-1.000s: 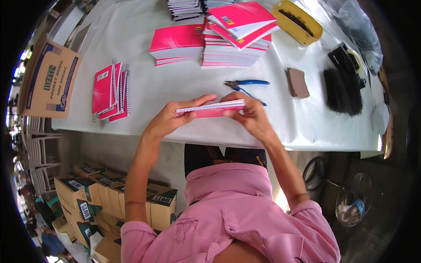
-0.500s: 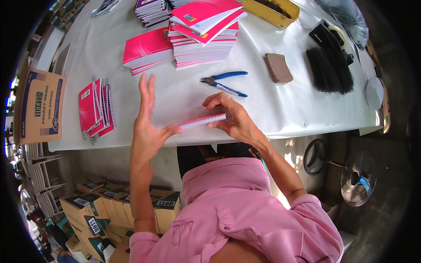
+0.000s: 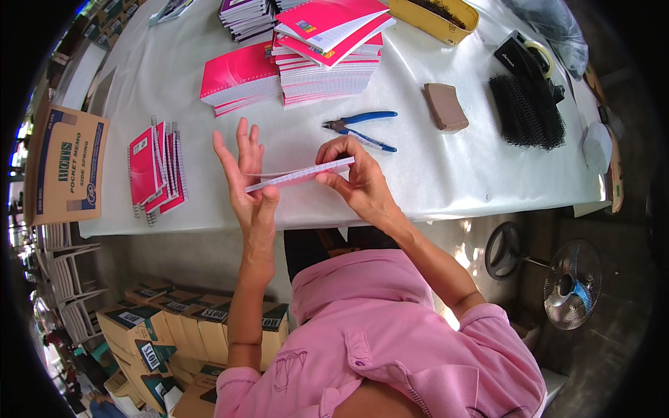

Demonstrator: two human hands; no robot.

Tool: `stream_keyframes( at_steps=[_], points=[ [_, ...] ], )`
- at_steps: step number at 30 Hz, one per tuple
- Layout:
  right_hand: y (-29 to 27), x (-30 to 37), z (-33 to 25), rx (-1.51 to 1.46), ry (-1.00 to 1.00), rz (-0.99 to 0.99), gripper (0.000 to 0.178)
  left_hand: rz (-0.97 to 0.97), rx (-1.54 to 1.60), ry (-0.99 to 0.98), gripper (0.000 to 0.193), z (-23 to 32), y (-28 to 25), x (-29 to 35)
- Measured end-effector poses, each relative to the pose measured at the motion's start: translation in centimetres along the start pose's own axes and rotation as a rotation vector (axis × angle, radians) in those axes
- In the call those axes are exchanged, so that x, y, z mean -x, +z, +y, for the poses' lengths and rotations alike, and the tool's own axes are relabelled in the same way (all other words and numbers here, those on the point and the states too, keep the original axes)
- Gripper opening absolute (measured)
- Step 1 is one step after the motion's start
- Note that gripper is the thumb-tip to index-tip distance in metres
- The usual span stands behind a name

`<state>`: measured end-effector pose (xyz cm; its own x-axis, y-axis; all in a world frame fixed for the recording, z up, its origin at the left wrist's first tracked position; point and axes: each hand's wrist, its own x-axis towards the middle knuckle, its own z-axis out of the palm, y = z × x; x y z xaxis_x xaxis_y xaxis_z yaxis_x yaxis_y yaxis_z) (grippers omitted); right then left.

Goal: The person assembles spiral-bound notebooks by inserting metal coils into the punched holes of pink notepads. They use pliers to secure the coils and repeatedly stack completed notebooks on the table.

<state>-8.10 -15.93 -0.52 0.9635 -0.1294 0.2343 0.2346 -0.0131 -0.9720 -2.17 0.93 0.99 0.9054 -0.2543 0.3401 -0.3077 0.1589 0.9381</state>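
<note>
White-covered table [image 3: 446,181] fills the upper half of your view, its near edge running just beyond your hands. At the far edge, centre: a tall stack of pink notepads [image 3: 327,52], topmost ones lying askew, and a lower pink stack [image 3: 240,75] touching it on the left; a darker pile of pads [image 3: 247,14] sits behind them at the far edge. Off the table's left end, a brown cardboard box [image 3: 70,164] with blue print. Toward the right end, a black bundle of binding combs [image 3: 526,111], with a yellow tray [image 3: 435,15] at the far edge beyond it. Near the left end, a fanned group of spiral-bound pink pads [image 3: 157,171]. Below the near edge, on the floor, cartons [image 3: 160,327] packed in rows; a small fan [image 3: 571,284] stands on the floor to the right. Mid-table: a brown block [image 3: 446,106], and blue-handled pliers [image 3: 359,125] just beyond your right hand. Your right hand [image 3: 359,181] is pinched shut on the right end of a thin pink notepad [image 3: 300,174], held edge-on above the near edge, clear of the table. Your left hand [image 3: 247,177] stands flat and upright, fingers spread apart, palm pressed against the pad's left end, not gripping it.
</note>
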Motion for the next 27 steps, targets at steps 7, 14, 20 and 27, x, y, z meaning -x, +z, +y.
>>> stream_keyframes(
  at_steps=[7,14,20,27],
  points=[
    [-0.7,-0.1,1.8,0.173,0.063,-0.055,0.022,-0.048,-0.820,0.355,0.103,4.3,1.3,-1.7],
    [-10.5,-2.7,-1.6,0.541,-0.328,0.092,0.028,-0.515,-1.179,0.310,0.056,3.1,3.6,-2.3],
    [-29.8,-6.1,-0.5,1.897,-0.046,0.789,0.019,-0.501,-1.160,0.242,0.055,3.2,4.0,-2.1],
    [-31.9,-6.6,0.0,1.887,0.123,0.576,0.018,-0.504,-1.186,0.192,0.053,3.6,3.9,-1.8]
  ],
)
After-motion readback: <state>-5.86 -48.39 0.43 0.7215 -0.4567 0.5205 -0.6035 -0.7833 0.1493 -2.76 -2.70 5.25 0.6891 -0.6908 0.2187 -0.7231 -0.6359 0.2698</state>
